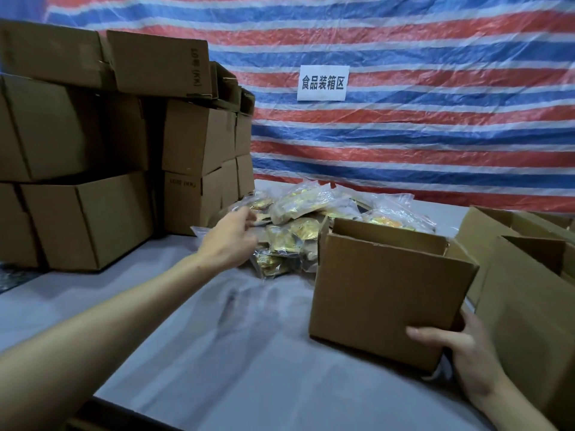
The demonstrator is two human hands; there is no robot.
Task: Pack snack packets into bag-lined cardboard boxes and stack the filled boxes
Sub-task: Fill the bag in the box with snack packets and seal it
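An open cardboard box (379,290) stands on the grey table (249,353), flaps up, its inside hidden from this angle. My right hand (457,353) grips its near right bottom corner, thumb across the front face. Behind the box lies a heap of snack packets (298,225) in clear and gold wrapping. My left hand (230,241) reaches over the left side of the heap with fingers spread and loosely bent, touching the packets; whether it holds one is not visible.
Closed cardboard boxes (93,150) are stacked several high along the left and back left. More open boxes (529,290) stand at the right edge, close to the one I hold. A striped tarp with a paper sign (322,83) hangs behind the table.
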